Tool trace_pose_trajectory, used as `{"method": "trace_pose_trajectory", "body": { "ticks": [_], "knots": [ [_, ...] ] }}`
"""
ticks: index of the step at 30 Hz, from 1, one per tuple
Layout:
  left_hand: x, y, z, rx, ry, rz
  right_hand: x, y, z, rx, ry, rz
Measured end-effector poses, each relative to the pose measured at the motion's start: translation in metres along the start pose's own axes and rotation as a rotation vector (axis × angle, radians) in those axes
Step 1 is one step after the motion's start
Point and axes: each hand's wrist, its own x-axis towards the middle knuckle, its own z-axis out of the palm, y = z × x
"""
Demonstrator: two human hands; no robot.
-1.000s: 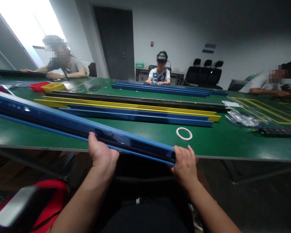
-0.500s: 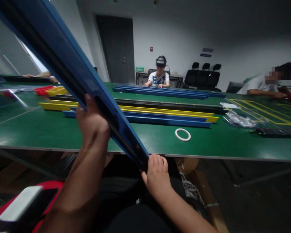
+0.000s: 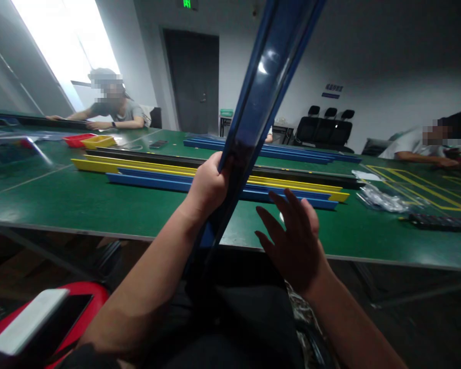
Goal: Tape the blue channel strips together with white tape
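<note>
A long blue channel-shaped strip (image 3: 258, 97) rises steeply in front of me, leaning right at its top, which runs out of view. My left hand (image 3: 211, 187) is wrapped round its left edge, partly hidden behind it. Its lower end hangs dark between my lap and the table edge. To the right of the strip, my right hand (image 3: 292, 238) is raised with fingers spread, apart from it and holding nothing. A white ring (image 3: 281, 217) lies on the table, mostly hidden behind that hand.
Blue strips (image 3: 149, 180), yellow strips (image 3: 96, 165) and black strips (image 3: 311, 177) lie across the green table (image 3: 61, 205). Red (image 3: 75, 140) and yellow trays (image 3: 99, 143) stand left. Clear plastic bags (image 3: 384, 199) lie right. A person (image 3: 119, 110) works at left, another (image 3: 411, 143) at right.
The blue strip has swung from leaning left to leaning right, with my left hand still on it. My right hand has let go of its lower end and opened.
</note>
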Motion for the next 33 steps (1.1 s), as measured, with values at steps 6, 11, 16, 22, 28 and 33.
{"method": "trace_pose_trajectory", "body": {
  "ticks": [6,11,16,22,28,33],
  "knots": [
    [-0.001,0.016,0.017,0.052,-0.322,0.024,0.069,0.069,-0.015,-0.134,0.05,-0.251],
    [0.009,0.012,0.023,0.169,-0.618,0.063,0.091,0.11,-0.017,-0.141,0.059,-0.327],
    [0.019,-0.004,0.024,0.274,-0.937,0.163,0.061,0.113,0.003,-0.148,-0.163,-0.365],
    [0.016,-0.016,0.053,0.327,-1.177,0.148,0.003,0.104,0.037,-0.178,-0.261,-0.216],
    [0.003,-0.035,0.083,0.263,-1.305,0.096,-0.028,0.095,0.046,-0.142,-0.345,-0.141],
    [-0.008,-0.048,0.096,0.198,-1.385,0.068,-0.042,0.087,0.057,-0.082,-0.375,-0.078]
  ]
}}
